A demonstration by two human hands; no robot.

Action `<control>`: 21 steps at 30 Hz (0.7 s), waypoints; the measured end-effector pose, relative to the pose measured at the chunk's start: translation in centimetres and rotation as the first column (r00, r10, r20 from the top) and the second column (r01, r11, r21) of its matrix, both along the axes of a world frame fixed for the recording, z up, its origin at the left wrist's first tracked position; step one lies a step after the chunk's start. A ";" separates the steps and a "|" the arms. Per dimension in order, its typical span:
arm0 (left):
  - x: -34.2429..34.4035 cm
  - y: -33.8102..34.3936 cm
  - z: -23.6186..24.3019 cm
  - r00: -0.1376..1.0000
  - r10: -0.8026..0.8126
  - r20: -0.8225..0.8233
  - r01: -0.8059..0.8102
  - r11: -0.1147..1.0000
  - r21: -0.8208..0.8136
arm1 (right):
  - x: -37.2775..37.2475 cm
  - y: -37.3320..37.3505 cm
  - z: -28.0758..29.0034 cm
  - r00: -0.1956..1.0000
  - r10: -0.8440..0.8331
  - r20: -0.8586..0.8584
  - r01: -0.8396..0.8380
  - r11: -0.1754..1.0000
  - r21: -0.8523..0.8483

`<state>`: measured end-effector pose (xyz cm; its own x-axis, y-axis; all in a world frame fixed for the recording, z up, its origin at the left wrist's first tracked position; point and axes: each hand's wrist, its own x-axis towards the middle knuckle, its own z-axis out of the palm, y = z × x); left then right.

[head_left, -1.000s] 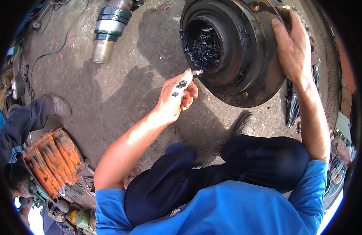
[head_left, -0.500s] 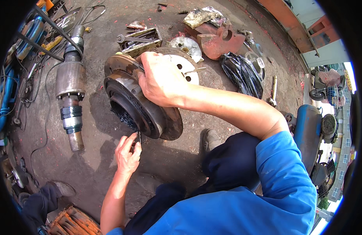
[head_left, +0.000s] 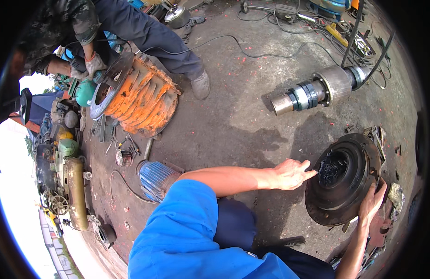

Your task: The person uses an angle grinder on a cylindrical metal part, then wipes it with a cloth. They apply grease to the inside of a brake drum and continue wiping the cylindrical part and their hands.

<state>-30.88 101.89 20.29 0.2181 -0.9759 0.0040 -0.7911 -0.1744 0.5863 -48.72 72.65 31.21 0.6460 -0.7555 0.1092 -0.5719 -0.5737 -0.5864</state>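
A dark round flanged metal housing [head_left: 327,210] rests tilted at the right, its opening facing me. Black grease [head_left: 332,168] glistens inside its stepped bore. My right hand [head_left: 374,201] holds the housing by its right rim, thumb on the face and the other fingers partly hidden. Just left of the bore is my left hand [head_left: 291,174], index finger stretched toward the grease and thumb apart. I see nothing in it, and its lower fingers are partly curled. Beyond the housing, on the floor, lies a thick metal shaft [head_left: 333,86] with dark grease bands.
At the far left another person's gloved hands [head_left: 93,65] work over a rusty orange ribbed drum [head_left: 143,95]. A blue finned motor [head_left: 154,179] sits beside my left arm. Cables [head_left: 270,55] cross the floor. A wrench [head_left: 375,136] lies behind the housing.
The view has swung left, bringing the other person and orange drum in. My left hand has gone from below the bore to its left side; my right hand still holds the housing.
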 end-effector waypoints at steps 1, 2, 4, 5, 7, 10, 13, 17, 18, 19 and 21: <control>0.1 0.9 0.8 0.999 0.039 0.000 -0.039 0.999 -0.038 | -0.2 0.9 0.4 1.000 0.009 0.012 -0.009 1.000 0.028; 0.3 1.5 1.7 0.998 0.069 0.001 -0.068 0.995 -0.075 | -0.6 1.1 0.5 1.000 0.009 0.018 -0.010 0.999 0.042; 0.6 1.5 2.4 0.992 0.120 0.041 -0.114 0.983 -0.142 | -1.1 0.8 0.4 1.000 0.023 0.019 -0.024 0.998 0.050; 0.7 1.2 2.8 0.990 0.132 0.046 -0.122 0.978 -0.171 | -1.4 0.8 0.5 0.999 0.030 0.015 -0.030 0.999 0.045; 1.1 0.6 4.3 0.986 0.154 0.055 -0.139 0.965 -0.221 | -1.1 0.8 0.5 0.999 0.037 0.012 -0.038 0.998 0.051; 0.8 -0.8 4.5 0.981 0.189 -0.045 -0.194 0.935 -0.298 | -0.4 1.3 0.1 1.000 0.026 0.007 -0.027 0.998 0.063; 0.5 -1.3 6.6 0.984 0.155 -0.086 -0.173 0.945 -0.276 | -0.6 2.0 0.8 0.999 0.005 0.046 -0.011 0.993 0.121; 0.2 0.3 8.0 0.980 0.159 -0.121 -0.184 0.955 -0.234 | -0.1 2.7 0.1 0.997 0.024 0.072 -0.033 0.992 0.124; 0.0 -0.2 7.9 0.980 0.153 -0.124 -0.177 0.959 -0.221 | -0.4 2.6 0.3 0.998 -0.001 0.063 -0.007 0.993 0.116; 0.0 -0.9 8.0 0.982 0.140 -0.126 -0.164 0.965 -0.205 | -0.6 2.3 0.3 0.998 -0.032 0.054 0.026 0.993 0.112; 0.4 -2.7 8.2 0.989 0.083 -0.119 -0.103 0.980 -0.168 | -1.3 0.9 -0.4 0.995 -0.081 0.057 0.075 0.991 0.112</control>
<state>-30.49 99.17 28.47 0.3163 -0.9380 0.1420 -0.7050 -0.1322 0.6968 -49.98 73.51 30.79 0.5792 -0.8129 0.0610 -0.5731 -0.4592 -0.6787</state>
